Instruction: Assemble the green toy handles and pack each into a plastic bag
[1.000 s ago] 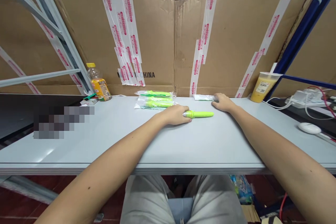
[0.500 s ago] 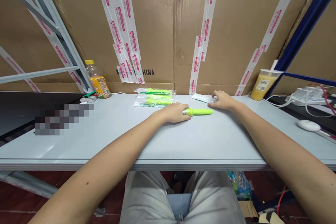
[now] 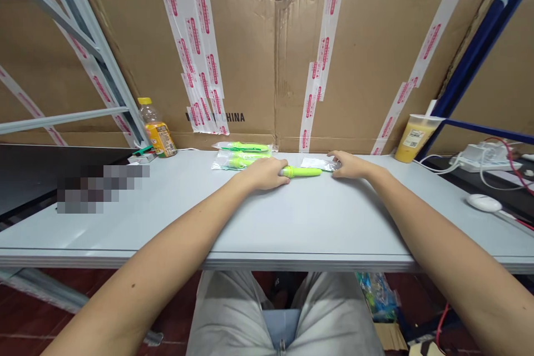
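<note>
Single head-worn view, close above table (image 3: 175,217), facing forward and down at left hand (image 3: 261,173), right hand (image 3: 352,164).

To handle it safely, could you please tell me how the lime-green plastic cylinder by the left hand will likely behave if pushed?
The lime-green plastic cylinder looks stiff and probably light. Round and lying on the smooth pale-grey tabletop, it would likely roll if nudged.

The green plastic stick (image 3: 301,172) is looking glossy, and its metal tip (image 3: 285,171) is shining softly. The clear plastic bags (image 3: 242,156) are catching the light on their thin surface. The table top (image 3: 317,217) is showing a smooth, matt finish, while the cardboard sheet (image 3: 250,67) is looking rough and torn at its edge, under glossy plastic tape (image 3: 196,39).
</note>
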### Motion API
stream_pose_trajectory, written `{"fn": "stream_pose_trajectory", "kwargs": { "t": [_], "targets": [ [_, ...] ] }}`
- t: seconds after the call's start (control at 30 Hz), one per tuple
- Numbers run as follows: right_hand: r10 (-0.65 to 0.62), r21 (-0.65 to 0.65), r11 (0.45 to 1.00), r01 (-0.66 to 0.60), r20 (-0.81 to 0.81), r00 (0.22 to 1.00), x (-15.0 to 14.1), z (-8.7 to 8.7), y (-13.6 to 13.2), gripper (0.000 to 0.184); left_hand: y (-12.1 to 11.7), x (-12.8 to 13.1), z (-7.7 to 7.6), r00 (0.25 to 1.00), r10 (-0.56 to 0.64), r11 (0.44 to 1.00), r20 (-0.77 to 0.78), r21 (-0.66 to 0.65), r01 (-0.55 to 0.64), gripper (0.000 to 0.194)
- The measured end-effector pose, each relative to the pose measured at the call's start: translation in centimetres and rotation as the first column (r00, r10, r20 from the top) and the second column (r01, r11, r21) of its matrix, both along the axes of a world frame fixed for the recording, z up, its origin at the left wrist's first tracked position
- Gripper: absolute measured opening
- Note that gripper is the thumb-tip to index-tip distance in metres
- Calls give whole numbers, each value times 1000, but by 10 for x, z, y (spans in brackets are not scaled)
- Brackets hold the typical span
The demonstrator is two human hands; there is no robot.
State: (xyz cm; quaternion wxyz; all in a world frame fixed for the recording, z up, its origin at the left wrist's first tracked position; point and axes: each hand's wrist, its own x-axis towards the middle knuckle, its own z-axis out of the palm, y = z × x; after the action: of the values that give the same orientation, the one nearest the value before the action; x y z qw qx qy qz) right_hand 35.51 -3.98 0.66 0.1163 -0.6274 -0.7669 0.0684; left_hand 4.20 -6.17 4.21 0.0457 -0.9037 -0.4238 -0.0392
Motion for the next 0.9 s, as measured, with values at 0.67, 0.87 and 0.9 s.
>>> {"fn": "stream_pose_trajectory", "kwargs": {
  "t": [0.67,0.87,0.9],
  "targets": [
    [67,120,990,-69,23,998,-21,-2,-5,79,14,-8,3,949,295,944,108,122,-307,41],
    [30,154,987,-44,89,996,-22,0,-9,79,20,-19,2,963,261,952,67,147,-268,36],
    [25,159,986,-40,99,995,-22,0,-9,79,20,-19,1,964,259,952,67,151,-266,34]
  ]
}}
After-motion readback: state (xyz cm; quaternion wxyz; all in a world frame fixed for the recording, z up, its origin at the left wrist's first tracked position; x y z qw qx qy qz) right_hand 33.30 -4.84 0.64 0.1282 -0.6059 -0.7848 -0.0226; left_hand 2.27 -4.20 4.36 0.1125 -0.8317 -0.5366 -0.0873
